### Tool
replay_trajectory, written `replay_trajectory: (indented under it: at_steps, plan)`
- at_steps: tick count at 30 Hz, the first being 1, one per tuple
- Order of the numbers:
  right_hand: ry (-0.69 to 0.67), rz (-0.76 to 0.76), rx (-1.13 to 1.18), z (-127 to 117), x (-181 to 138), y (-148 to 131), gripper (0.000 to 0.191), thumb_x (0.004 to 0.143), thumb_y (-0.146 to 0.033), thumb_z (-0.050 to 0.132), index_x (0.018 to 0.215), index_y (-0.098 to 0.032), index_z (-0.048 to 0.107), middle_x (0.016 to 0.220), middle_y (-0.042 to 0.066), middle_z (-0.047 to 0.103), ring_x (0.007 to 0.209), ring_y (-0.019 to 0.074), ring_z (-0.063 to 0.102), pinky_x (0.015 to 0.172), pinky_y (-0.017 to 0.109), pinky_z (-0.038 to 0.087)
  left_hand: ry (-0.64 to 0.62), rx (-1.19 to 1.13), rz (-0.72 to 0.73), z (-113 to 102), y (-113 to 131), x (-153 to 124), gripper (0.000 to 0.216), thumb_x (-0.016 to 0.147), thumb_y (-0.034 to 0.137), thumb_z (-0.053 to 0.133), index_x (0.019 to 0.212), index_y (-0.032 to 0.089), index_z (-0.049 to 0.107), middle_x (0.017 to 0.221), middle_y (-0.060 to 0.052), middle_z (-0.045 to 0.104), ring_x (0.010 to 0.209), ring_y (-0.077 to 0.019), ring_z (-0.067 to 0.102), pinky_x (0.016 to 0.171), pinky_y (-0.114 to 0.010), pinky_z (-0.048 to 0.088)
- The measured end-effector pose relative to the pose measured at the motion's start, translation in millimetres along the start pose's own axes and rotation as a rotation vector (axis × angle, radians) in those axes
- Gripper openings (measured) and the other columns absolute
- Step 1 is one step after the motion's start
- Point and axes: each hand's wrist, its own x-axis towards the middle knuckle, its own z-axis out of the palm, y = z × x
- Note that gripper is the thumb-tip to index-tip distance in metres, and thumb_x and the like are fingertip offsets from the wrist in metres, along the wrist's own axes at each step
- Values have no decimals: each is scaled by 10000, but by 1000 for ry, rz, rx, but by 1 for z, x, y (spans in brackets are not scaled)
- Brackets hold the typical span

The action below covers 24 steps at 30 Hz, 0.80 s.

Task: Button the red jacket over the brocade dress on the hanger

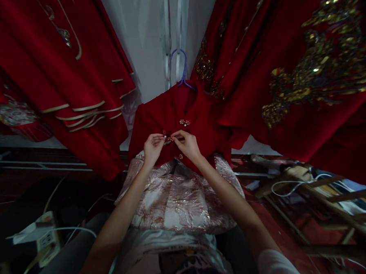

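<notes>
A small red jacket hangs on a purple hanger in front of me, over a pale pink and gold patterned skirt. Both my hands meet at its front opening. My left hand pinches the left edge of the cloth beside a beaded clasp. My right hand pinches the same clasp from the right, fingers closed. A second beaded clasp sits just above, and a small one below my right hand.
Red embroidered garments hang on both sides, one at the left with gold trim, one at the right with gold sequins. A white power strip with cables lies at the lower left. Wooden furniture and a white cable stand at the right.
</notes>
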Motion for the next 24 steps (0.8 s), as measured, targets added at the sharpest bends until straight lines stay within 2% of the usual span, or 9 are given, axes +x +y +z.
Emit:
replay_trajectory:
  at_steps: [6, 13, 24]
  plan:
    - [12, -17, 25, 6, 5, -1, 133, 861, -213, 540, 933, -201, 651, 908, 10, 696, 779, 112, 666, 659, 195, 557, -83, -3, 15, 3, 1, 2, 230, 658, 162, 667, 885, 156, 629, 848, -43, 699, 779, -128, 665, 756, -259, 529]
    - [-2, -55, -39, 10, 7, 3, 146, 866, -195, 515, 935, -201, 643, 921, 19, 673, 768, 113, 646, 682, 209, 542, -97, -27, -52, 1, 5, -1, 268, 654, 247, 716, 897, 137, 698, 899, -75, 735, 812, -161, 687, 834, -312, 544]
    - [32, -83, -95, 12, 4, -3, 155, 875, -179, 496, 913, -206, 644, 901, 14, 640, 777, 107, 632, 719, 205, 536, -78, 58, -50, -2, 9, 0, 255, 670, 284, 729, 871, 127, 729, 863, -85, 746, 767, -177, 693, 808, -322, 552]
